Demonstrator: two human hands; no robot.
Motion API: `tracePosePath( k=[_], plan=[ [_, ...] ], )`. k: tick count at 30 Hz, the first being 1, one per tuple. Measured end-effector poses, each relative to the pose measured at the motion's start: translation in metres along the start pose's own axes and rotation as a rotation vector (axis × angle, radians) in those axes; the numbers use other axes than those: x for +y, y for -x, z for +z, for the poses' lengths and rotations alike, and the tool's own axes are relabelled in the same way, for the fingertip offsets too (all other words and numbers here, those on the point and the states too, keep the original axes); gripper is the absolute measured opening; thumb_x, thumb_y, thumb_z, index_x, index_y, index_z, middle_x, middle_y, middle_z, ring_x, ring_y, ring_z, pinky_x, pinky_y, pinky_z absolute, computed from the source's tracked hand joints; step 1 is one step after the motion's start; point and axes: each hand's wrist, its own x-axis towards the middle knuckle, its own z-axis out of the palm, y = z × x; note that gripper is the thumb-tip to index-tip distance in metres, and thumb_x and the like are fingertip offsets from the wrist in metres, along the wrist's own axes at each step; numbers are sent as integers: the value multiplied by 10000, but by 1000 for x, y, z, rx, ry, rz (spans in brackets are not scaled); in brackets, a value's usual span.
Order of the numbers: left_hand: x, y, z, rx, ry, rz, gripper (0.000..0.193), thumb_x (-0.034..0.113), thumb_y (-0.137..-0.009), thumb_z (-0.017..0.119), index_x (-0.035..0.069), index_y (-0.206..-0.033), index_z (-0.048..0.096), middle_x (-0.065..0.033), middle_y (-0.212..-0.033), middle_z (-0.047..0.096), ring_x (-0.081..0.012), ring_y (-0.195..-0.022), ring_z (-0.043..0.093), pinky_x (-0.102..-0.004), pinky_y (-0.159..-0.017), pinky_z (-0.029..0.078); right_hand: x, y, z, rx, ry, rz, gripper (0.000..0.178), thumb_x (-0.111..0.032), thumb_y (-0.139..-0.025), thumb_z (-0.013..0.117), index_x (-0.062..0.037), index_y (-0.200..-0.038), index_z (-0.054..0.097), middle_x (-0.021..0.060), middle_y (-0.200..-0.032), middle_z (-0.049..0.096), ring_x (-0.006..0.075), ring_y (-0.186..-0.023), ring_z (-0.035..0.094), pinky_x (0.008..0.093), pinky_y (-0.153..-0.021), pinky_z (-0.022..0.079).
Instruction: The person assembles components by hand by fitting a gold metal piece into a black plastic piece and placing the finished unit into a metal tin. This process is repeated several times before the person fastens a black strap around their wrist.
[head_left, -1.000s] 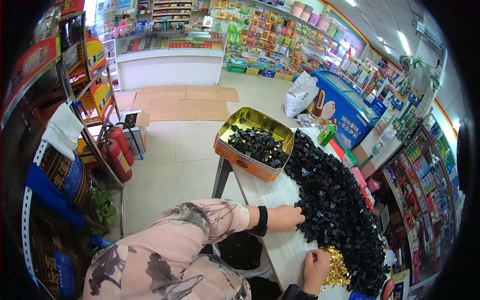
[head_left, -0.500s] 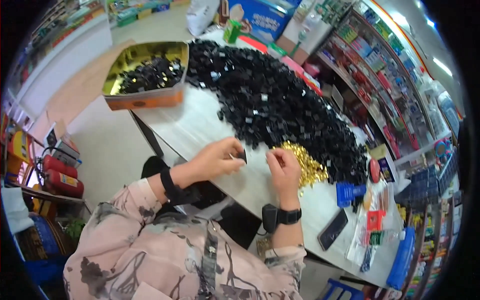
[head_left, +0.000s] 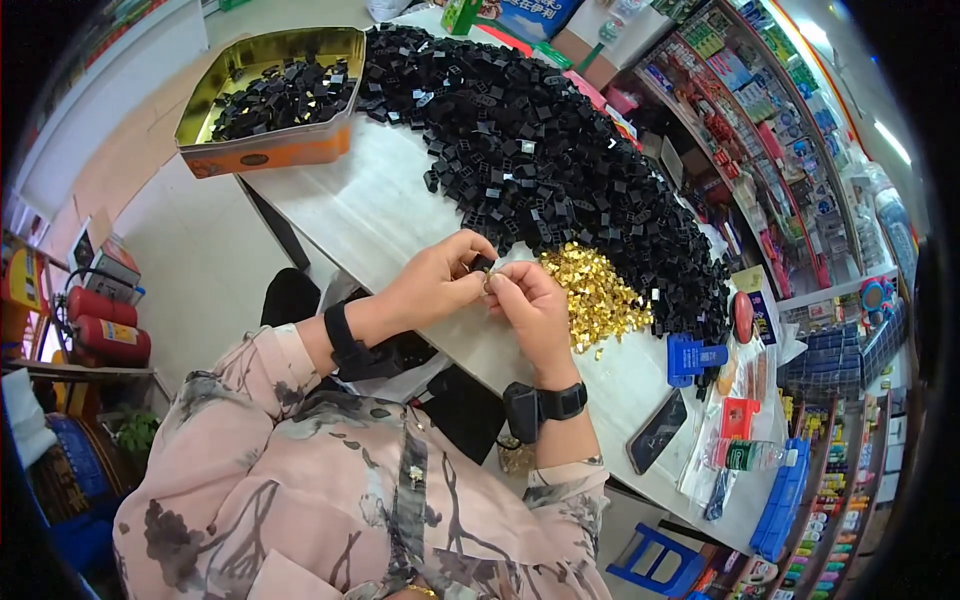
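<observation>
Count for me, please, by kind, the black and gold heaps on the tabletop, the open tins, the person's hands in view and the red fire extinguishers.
Black heap: 1
Gold heap: 1
Open tin: 1
Left hand and right hand: 2
Red fire extinguishers: 2
Total: 7

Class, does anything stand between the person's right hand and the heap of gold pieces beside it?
Nothing visible does. The heap of gold pieces lies just to the right of the right hand, with no object between them; whether they touch is unclear. The left hand, pinching a small black piece, is on the other side.
</observation>
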Motion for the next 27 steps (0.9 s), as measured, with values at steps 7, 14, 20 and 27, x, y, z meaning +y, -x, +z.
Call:
tracePosePath(
  k=[7, 14, 20, 27],
  plan=[
    [4, -1, -4, 91, -442, 144, 227, 25, -809, 526, 20, -1036, 527, -40, -875, 527, -85, -695, 497, -233, -619, 427, 1, -2, -8, 147, 52, 120, 88, -121, -864, 584, -37, -892, 581, 0, -790, 614, 52, -683, 562, 179, -606, 449],
    [2, -1, -4, 125, -432, 235, 205, 47, -802, 567, 29, -1005, 590, -31, -773, 528, -88, -646, 489, -237, -582, 415, 10, -10, -23, 238, 614, -52, 99, -132, -857, 599, -33, -857, 604, -12, -717, 606, 39, -630, 540, 173, -562, 422],
    [6, 1, -3, 68, -447, 121, 239, 65, -811, 589, 34, -1048, 594, -26, -692, 561, -74, -577, 464, -239, -530, 403, -3, -3, -14, 282, 286, 12, 96, -132, -855, 597, -38, -871, 605, -4, -740, 613, 46, -639, 548, 180, -568, 427],
    [0, 2, -2, 61, -402, 151, 229, 68, -814, 585, 31, -1040, 591, -64, -752, 589, -119, -616, 520, -262, -563, 429, -6, 0, -6, 104, 14, 147, 89, -136, -867, 573, -55, -899, 593, 13, -806, 623, 59, -679, 568, 187, -606, 441]
  ],
)
